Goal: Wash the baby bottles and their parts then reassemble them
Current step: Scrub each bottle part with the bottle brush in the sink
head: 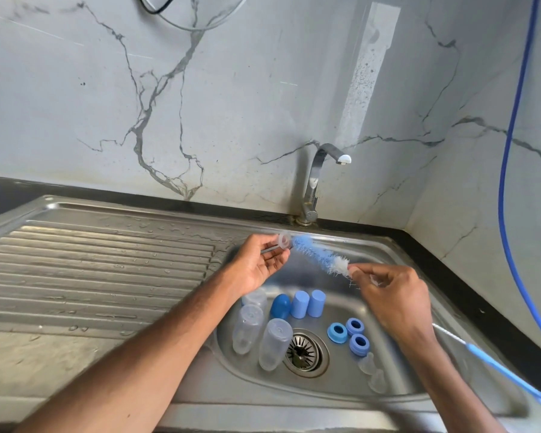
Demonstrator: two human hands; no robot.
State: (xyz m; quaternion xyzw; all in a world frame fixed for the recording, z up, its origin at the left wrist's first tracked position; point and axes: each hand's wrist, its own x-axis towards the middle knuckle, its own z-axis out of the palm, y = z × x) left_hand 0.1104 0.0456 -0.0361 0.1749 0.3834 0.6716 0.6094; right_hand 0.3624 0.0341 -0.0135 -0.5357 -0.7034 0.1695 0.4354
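Steel sink (372,242), marble wall behind. Left hand (256,264) pinches a clear part (284,240) at the brush (316,254) stem. The brush slants down-right to the right hand (391,295), whose fingers (356,271) pinch its white tip.

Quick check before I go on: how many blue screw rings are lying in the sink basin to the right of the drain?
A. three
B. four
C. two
A: three blue rings lie clustered together on the floor of the sink, just right of the drain.
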